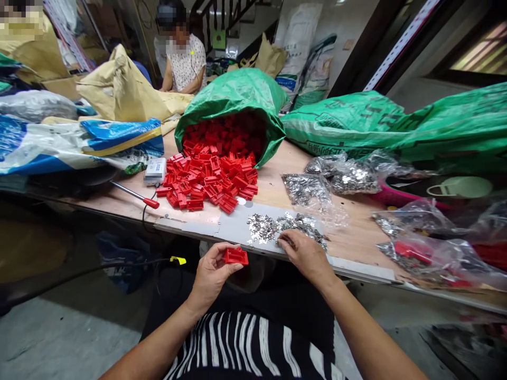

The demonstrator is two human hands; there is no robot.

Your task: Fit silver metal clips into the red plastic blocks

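Held between the thumb and fingers of my left hand [212, 272] is a small red plastic housing [236, 256], its hollow side facing up, just off the table's front edge. My right hand [303, 253] reaches to the near side of a heap of small shiny metal pieces [263, 228]. Its thumb and fingertips are drawn together at the heap; whatever is in the pinch is too small to make out. Many more red plastic housings [206, 179] spill from the mouth of a green woven sack [241, 87] onto the table.
Clear plastic bags of metal parts [307, 189] lie to the right, near a pink basket [396, 196]. A red-tipped metal rod [137, 195] juts out at left. Green sacks [356, 121] line the back right. Another person [184, 60] sits beyond the table [273, 192].
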